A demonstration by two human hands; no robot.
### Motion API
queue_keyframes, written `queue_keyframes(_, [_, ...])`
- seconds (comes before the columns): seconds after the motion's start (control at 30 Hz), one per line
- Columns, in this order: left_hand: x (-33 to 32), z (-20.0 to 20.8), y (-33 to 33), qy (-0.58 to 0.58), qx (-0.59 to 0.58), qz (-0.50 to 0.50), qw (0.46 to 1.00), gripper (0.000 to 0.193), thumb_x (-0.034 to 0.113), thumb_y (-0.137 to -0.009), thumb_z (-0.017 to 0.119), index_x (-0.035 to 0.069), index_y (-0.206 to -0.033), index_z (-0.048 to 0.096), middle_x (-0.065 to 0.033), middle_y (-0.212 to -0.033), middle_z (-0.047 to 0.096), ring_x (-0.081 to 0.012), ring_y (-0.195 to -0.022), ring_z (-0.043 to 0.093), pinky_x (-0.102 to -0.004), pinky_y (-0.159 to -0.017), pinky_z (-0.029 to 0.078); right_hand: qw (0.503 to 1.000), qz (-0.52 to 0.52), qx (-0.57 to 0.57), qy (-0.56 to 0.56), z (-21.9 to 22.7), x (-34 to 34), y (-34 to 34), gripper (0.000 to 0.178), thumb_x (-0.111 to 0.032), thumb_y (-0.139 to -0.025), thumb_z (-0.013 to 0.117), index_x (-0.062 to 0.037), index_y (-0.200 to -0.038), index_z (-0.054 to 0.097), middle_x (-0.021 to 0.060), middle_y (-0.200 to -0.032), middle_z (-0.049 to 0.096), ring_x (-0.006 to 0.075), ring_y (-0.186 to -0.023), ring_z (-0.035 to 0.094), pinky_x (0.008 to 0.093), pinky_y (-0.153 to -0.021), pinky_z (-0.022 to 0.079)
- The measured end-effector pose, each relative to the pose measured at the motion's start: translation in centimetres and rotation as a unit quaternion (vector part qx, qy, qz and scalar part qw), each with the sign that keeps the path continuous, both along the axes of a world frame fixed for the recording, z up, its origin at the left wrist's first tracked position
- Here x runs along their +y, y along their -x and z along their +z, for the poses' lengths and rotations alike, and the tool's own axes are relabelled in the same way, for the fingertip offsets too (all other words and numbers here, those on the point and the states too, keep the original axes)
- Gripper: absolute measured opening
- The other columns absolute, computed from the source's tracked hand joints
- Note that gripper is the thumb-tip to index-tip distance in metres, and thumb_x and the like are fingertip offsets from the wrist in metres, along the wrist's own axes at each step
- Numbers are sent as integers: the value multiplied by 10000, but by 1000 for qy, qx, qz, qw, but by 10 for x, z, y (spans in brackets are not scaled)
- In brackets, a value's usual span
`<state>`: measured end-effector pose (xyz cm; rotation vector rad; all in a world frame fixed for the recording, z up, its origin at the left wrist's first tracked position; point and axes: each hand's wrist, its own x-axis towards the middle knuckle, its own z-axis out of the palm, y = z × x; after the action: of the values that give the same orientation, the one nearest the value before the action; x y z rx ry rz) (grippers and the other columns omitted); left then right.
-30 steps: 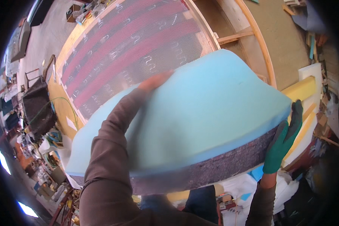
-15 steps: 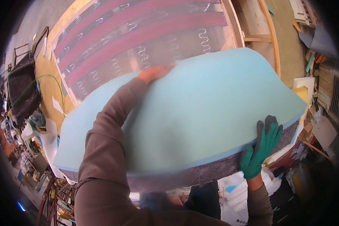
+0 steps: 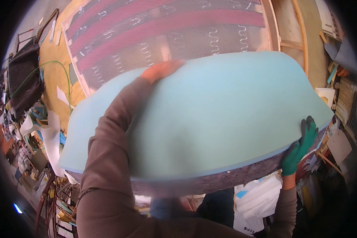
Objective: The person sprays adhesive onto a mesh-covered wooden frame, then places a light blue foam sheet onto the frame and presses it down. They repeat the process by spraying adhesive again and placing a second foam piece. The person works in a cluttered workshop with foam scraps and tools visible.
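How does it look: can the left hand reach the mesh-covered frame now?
Probably yes: the left hand lies at the far edge of the blue foam, the mesh-covered frame shows just beyond, and nothing visible stands between.

Your L arm (image 3: 107, 154) reaches fwd, sleeved; bare L hand (image 3: 162, 70) angled up-R, a bit blurred. Your R forearm (image 3: 285, 210) runs approx. vert., gloved R hand (image 3: 299, 148) tilted R, fingers (image 3: 310, 126) extended.
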<state>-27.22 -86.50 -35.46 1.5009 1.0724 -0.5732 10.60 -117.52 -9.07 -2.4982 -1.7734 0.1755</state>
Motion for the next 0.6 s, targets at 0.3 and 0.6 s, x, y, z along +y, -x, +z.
queue_keyframes(0.3, [0, 5, 83, 62, 46, 20, 997, 801, 698, -1079, 279, 108, -1528, 581, -179, -1571, 558, -361, -1482, 485, -440, -1244, 338, 999, -1, 22, -36, -4, 3, -2, 775, -576, -1114, 284, 35, -1534, 510, 205, -1613, 488, 362, -1521, 398, 544, -1292, 180])
queue_keyframes(0.6, [2, 0, 191, 17, 20, 18, 999, 666, 608, -1089, 383, 140, -1513, 594, -160, -1542, 592, -341, -1438, 535, -461, -1215, 372, 990, -65, 105, -73, -13, -9, -2, 749, -561, -1109, 346, 5, -1587, 458, 175, -1646, 460, 346, -1515, 410, 517, -1278, 252])
